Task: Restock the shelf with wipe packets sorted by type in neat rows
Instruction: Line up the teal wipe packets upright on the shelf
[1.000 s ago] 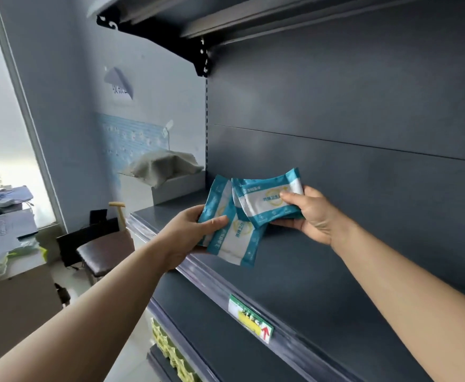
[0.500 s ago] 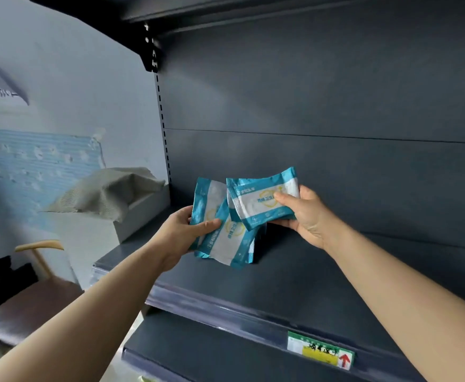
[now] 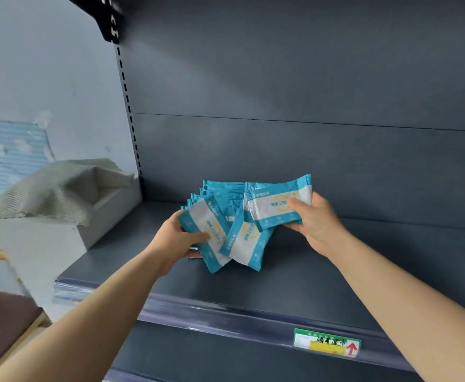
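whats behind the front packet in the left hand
Behind the front packet in the left hand, edges of more teal packets fan out. Their faces and exact count are covered. The right hand holds a separate packet.

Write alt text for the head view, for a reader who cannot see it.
A person's left hand grips a fanned bunch of teal-and-white plastic wipe packets over a dark grey metal shelf, while the right hand holds more beside it. A green-and-yellow price label sits on the shelf's front edge.
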The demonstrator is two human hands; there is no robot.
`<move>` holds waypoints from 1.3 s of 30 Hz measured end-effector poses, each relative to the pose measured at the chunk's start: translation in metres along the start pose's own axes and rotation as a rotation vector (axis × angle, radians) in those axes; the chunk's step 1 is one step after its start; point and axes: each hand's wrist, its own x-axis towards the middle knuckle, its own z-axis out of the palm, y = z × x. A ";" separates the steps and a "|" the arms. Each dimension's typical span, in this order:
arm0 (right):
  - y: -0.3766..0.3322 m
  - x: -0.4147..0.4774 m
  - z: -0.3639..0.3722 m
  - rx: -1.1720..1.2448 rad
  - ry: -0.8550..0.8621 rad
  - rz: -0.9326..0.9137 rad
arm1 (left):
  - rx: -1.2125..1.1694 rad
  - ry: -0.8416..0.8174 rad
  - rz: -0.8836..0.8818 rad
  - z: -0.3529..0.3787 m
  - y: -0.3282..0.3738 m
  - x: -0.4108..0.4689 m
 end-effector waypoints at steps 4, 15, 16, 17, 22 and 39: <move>0.009 0.009 0.003 -0.006 0.069 0.009 | 0.398 0.079 0.042 -0.015 -0.002 0.004; 0.033 0.014 0.018 0.151 0.175 0.019 | 0.567 0.171 0.103 -0.010 -0.025 0.012; 0.037 0.013 0.019 0.144 0.180 0.026 | 0.550 0.158 0.107 -0.011 -0.025 0.011; 0.040 0.011 0.020 0.141 0.188 0.030 | 0.511 0.140 0.103 -0.012 -0.026 0.011; 0.047 0.009 0.030 0.176 0.267 0.034 | 0.346 0.015 0.143 -0.017 -0.019 0.006; 0.041 -0.038 0.042 -0.246 0.127 0.136 | 0.263 -0.061 0.080 -0.042 -0.016 0.051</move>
